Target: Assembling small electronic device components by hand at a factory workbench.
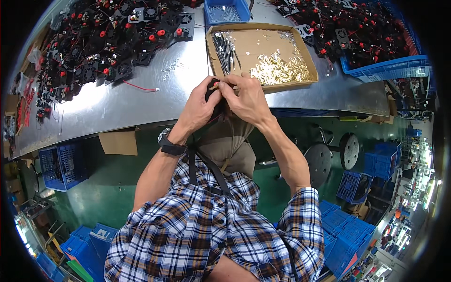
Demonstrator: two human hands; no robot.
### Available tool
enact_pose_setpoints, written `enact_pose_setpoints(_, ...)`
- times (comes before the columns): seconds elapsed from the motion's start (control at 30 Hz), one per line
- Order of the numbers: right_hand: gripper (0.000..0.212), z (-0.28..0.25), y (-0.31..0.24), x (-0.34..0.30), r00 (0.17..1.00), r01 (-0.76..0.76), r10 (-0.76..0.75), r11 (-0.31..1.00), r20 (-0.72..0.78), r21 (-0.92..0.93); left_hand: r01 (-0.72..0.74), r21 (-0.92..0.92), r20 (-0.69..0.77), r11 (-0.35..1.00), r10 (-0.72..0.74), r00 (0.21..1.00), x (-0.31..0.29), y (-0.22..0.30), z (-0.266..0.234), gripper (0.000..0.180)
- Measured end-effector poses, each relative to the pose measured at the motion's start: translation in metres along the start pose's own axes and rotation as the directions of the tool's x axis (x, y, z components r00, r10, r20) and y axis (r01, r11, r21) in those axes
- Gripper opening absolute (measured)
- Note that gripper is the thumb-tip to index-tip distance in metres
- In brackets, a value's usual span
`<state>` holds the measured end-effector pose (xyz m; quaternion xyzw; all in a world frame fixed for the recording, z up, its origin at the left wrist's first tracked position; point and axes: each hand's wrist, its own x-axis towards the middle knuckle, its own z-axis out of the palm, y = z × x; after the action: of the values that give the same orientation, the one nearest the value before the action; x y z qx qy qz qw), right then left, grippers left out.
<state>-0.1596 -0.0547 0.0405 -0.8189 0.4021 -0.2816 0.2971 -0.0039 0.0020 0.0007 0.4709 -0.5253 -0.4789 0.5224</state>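
At the table's front edge my two hands meet in front of the cardboard tray. My left hand [199, 107] is closed round a small black part [216, 106] with a bit of red and brass at its top; most of it is hidden by the fingers. My right hand [246, 97] has its thumb and fingers pinched together at the brass end of that part, and whatever else lies between the fingertips is too small to make out. The shallow cardboard tray [263, 34] beyond holds a heap of brass terminals [282, 68] and several black cables [223, 51].
Piles of black fan units [89, 56] with red caps cover the table's left side. More fan units [361, 35] lie at the right, by a blue crate [390, 68]. A blue bin [228, 12] of small metal parts stands behind the tray. Round stools [318, 163] stand below.
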Motion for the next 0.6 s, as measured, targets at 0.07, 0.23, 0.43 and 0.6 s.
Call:
enact_pose_setpoints(0.07,0.029,0.002,-0.001,0.0,1.0,-0.021,0.021,1.0,0.015,0.003,0.001,-0.001,-0.004,1.0,-0.001,1.0,0.0,-0.001,0.0,0.02)
enact_pose_setpoints(0.23,0.028,0.006,0.007,0.001,1.0,-0.029,0.03,0.999,-0.01,0.028,0.058,0.003,0.016,0.998,-0.058,0.998,0.0,0.002,0.0,0.019)
enact_pose_setpoints(0.43,0.021,0.007,-0.005,0.001,0.999,-0.002,-0.002,0.996,-0.051,-0.089,0.01,0.007,-0.009,1.0,-0.01,1.0,0.0,-0.005,-0.001,0.019)
enact_pose_setpoints(0.6,0.011,0.009,0.003,-0.001,0.974,0.203,-0.217,0.966,-0.071,-0.16,0.013,-0.014,0.004,1.0,-0.013,1.0,0.001,-0.006,-0.001,0.021)
